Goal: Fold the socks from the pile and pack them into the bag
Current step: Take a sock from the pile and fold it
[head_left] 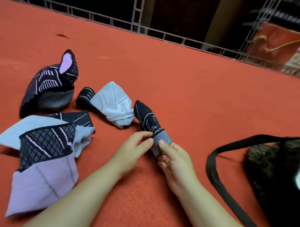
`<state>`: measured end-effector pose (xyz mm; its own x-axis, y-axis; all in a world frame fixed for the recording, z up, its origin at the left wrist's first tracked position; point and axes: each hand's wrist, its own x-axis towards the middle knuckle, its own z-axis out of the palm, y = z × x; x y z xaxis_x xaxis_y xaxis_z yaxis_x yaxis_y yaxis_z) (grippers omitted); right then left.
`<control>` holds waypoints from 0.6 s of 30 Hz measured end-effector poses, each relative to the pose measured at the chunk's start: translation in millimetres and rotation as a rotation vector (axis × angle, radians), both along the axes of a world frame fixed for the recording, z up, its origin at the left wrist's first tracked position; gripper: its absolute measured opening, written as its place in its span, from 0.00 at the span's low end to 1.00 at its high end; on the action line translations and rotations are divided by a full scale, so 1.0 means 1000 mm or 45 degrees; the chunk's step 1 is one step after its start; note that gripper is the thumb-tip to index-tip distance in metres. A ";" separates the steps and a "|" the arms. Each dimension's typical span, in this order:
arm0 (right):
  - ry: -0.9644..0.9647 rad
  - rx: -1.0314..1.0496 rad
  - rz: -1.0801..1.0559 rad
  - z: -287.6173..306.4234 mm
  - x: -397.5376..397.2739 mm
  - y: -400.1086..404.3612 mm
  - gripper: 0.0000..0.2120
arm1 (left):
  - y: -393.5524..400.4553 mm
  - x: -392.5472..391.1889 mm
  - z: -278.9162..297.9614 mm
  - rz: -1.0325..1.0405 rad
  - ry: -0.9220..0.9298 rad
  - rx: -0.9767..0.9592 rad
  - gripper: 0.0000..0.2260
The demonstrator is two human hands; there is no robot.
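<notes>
A black sock with white lines and a grey cuff [148, 119] lies on the red carpet, toe pointing away. My left hand [135, 147] pinches its cuff from the left and my right hand [173, 158] grips the cuff from the right. A pale blue-white sock [113, 102] lies just left of it. A small black sock [85, 97] sits beside that. Further left is a dark sock with pink lines and a pink-lined opening [50, 83]. A heap of dark, pale blue and lilac socks [44, 151] is at lower left. The black bag [278, 172] stands at right, its strap [217, 177] trailing on the carpet.
The red carpet [182, 80] runs to a metal truss frame [138, 13] along the far edge. A red printed banner [288, 51] with a yellow cord hangs at upper right. Something white shows inside the bag's opening at the right edge.
</notes>
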<state>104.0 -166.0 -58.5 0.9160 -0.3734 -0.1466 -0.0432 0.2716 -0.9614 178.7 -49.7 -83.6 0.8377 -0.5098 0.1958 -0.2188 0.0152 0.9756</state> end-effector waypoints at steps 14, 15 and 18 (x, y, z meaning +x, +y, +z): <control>-0.565 -1.377 -0.276 -0.010 -0.029 -0.075 0.23 | -0.008 -0.025 0.007 -0.498 0.014 0.049 0.26; -0.552 -1.476 -0.178 -0.012 -0.029 -0.073 0.27 | -0.007 -0.025 0.008 -0.519 0.061 0.041 0.24; -0.413 -1.608 0.067 -0.012 -0.029 -0.067 0.30 | -0.005 -0.026 0.009 -0.518 0.164 -0.002 0.17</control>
